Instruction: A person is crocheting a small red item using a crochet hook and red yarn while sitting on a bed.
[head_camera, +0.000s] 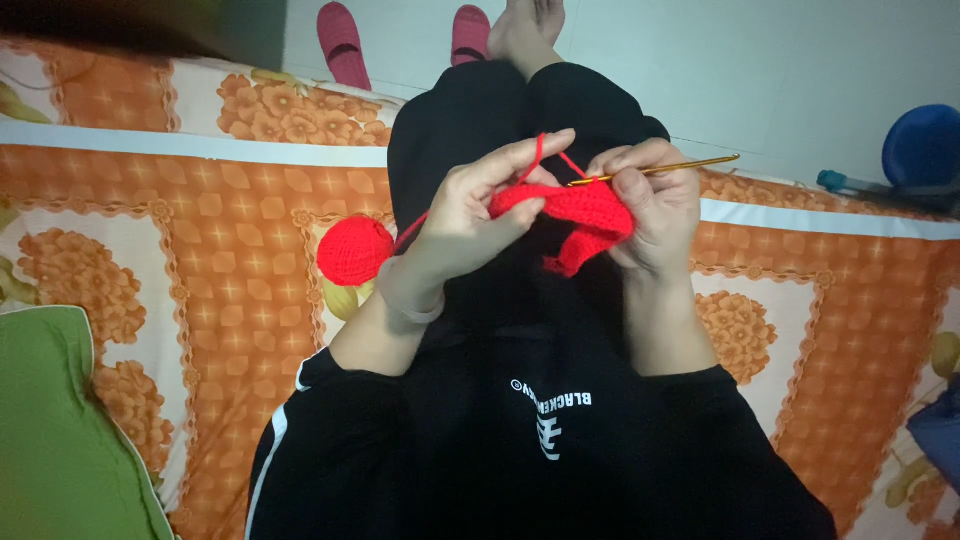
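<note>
1. One red crochet piece (580, 212) sits at the centre of the view, held up over the person's black-clad lap, between both hands. It is a short band of red stitches with a small flap hanging below its right end.
2. The left hand (470, 215) touches the crochet piece on its left end, thumb and fingers pinching the edge; the forefinger is stretched out above the piece, and a red yarn strand (535, 155) runs over it.
3. The right hand (655, 205) is on the right end of the crochet piece, fingers curled shut around a gold crochet hook (660, 169). The hook's tip meets the top edge of the piece, and its shaft sticks out to the right, past the knuckles.
4. A red yarn ball (355, 250) lies to the left of the crochet piece, just beyond the left wrist, on the bed; a strand leads from it up toward the left hand.
5. Beneath the crochet piece spreads an orange floral bedsheet (220, 260), covering the bed on both sides of the legs.
6. A green cushion (50, 420) lies far left and lower than the crochet piece.
7. Above the crochet piece, on the pale floor, stand two pink slippers (342, 42) beside a bare foot.
8. A blue round object (922, 145) sits well to the right of the crochet piece.
</note>
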